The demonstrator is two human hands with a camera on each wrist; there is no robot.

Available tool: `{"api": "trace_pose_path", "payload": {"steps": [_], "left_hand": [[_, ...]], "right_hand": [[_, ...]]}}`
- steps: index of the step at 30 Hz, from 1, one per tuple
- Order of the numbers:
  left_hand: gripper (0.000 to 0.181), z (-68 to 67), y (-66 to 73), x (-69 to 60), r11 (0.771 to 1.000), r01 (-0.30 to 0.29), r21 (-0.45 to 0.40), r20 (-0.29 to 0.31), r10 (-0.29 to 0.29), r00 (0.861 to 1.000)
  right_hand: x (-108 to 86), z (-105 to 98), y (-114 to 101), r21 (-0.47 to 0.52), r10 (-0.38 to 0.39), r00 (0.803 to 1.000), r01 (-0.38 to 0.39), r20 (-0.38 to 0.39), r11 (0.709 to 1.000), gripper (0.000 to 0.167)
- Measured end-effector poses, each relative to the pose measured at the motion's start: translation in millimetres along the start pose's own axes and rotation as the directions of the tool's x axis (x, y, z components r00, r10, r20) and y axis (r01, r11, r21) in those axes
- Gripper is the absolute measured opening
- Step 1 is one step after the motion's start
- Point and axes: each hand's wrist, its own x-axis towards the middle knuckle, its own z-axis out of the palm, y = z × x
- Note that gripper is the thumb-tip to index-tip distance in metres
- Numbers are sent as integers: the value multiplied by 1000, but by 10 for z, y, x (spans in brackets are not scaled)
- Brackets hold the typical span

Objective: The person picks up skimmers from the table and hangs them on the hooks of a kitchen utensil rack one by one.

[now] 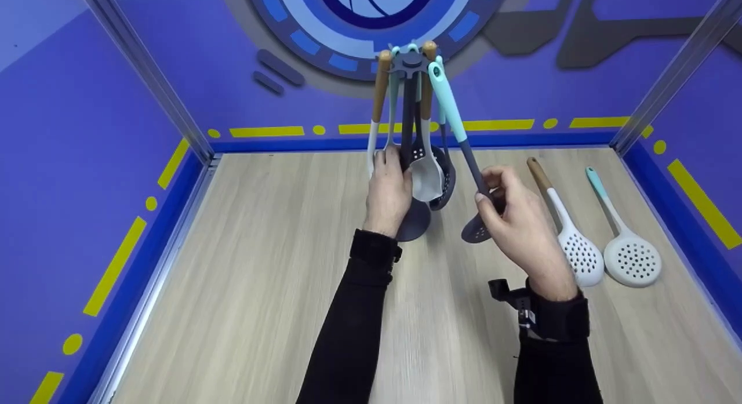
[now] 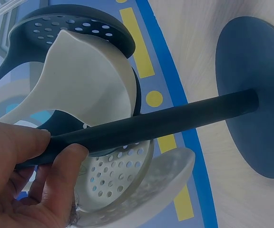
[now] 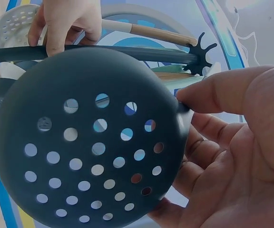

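Observation:
A dark utensil stand with a round base holds several hanging utensils. The left hand grips its upright pole between thumb and fingers. In the right hand, thumb and fingers pinch the lower shaft of a dark slotted skimmer with a mint handle. That handle's top is close to the stand's hooked top; whether it hangs on a hook I cannot tell. A white ladle with a wooden handle hangs between the hands, a dark perforated utensil behind it.
On the wooden table, right of the right hand, lie a white slotted turner with a wooden handle and a pale round skimmer with a mint handle. Purple-blue panels with yellow marks enclose the table's back and sides.

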Motion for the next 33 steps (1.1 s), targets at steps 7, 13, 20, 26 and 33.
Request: {"api": "trace_pose_path", "payload": {"steps": [7,13,20,26,33], "left_hand": [[43,-1,2,5,1000,-2,-8,-6,2,1000],[45,-6,1,5,1000,-4,-2,-2,4,1000],[45,-1,-5,9,1000,-4,2,-4,4,1000],[43,-4,-4,5,1000,0,-2,3,0,1000],[43,-4,-2,1,1000,-5,-3,-5,5,1000]], "right_hand": [[28,31,26,24,10,1000,-11,20,1000,30],[58,82,52,52,5,1000,-6,28,999,30],[96,143,71,66,-9,1000,7,21,998,31],[141,220,115,116,-8,999,3,44,993,33],[188,327,168,162,-8,998,-3,68,987,34]]}}
